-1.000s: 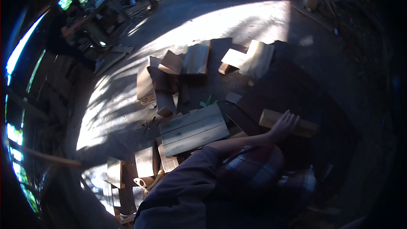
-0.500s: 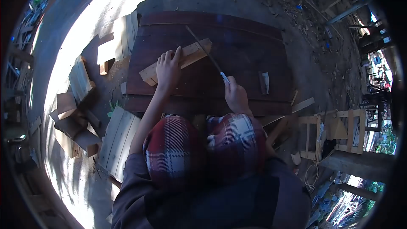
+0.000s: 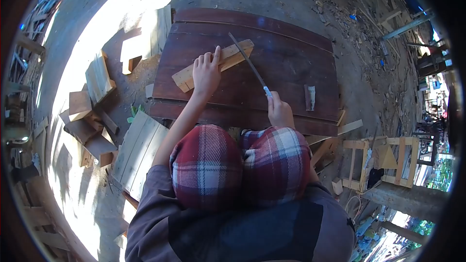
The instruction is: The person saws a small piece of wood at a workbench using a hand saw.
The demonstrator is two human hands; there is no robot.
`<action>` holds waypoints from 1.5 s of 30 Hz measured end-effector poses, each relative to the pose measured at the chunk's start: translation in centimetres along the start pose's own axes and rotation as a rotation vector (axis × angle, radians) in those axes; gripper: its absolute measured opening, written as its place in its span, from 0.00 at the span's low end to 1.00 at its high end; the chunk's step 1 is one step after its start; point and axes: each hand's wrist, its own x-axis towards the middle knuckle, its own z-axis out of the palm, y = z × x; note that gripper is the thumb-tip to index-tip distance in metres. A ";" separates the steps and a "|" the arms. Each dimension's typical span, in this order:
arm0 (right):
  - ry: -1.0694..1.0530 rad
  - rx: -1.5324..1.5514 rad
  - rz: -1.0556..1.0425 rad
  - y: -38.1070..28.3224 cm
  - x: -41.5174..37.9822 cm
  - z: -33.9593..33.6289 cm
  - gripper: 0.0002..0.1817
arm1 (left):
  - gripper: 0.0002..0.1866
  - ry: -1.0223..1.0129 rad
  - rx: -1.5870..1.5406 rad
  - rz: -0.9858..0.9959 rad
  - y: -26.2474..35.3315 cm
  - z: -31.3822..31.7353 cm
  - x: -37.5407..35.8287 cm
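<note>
My left hand (image 3: pixel 207 75) is closed over a pale wooden block (image 3: pixel 183 78), pressing it against the dark red-brown wooden board (image 3: pixel 286 63). The block lies at a slant, its far end pointing up and to the right. In my right hand (image 3: pixel 280 110) is the pale handle of a long, thin metal blade (image 3: pixel 253 70). The blade crosses over the block near that far end, with its tip beyond the block's upper edge. Its fine edge is too small to make out.
A small scrap with a pale strip (image 3: pixel 310 98) lies on the board's right side. Wood offcuts (image 3: pixel 99 80) and a planked panel (image 3: pixel 141 148) are on the ground to the left. Wooden frames (image 3: pixel 381 162) stand at the right. Chips litter the ground behind the board.
The whole view has shifted, so the board and block appear farther right. The blade has drawn back slightly toward me across the block. My left hand keeps its grip.
</note>
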 end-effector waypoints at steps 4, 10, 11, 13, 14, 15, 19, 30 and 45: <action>-0.038 -0.062 0.007 0.7 -0.8 -1.3 0.09 | 0.30 0.007 -0.020 0.009 -0.1 0.0 -0.1; -0.072 -0.079 0.002 0.1 0.4 -0.8 0.10 | 0.27 -0.037 -0.054 -0.019 -0.5 0.0 0.4; -0.081 -0.081 0.001 -0.6 1.1 -0.6 0.10 | 0.27 -0.039 -0.054 -0.018 -0.7 -0.1 0.6; -0.120 -0.124 0.000 -2.2 3.4 0.0 0.10 | 0.26 -0.046 -0.054 -0.018 -0.7 -0.2 0.5; -0.134 -0.143 -0.004 -2.7 4.4 0.2 0.11 | 0.26 -0.044 -0.060 -0.020 -0.7 -0.2 0.4; -0.131 -0.142 -0.005 -2.9 5.0 0.3 0.11 | 0.27 -0.039 -0.065 -0.020 -0.7 -0.1 0.4; -0.144 -0.144 0.006 -2.8 4.8 0.1 0.12 | 0.27 -0.040 -0.066 -0.045 -0.7 0.0 0.3; -0.253 -0.046 0.069 0.8 0.2 -2.8 0.12 | 0.27 -0.015 -0.061 -0.032 -0.5 -0.2 0.4; -0.257 -0.070 0.108 1.3 -0.7 -1.6 0.09 | 0.28 -0.056 0.020 -0.043 -0.8 0.3 0.1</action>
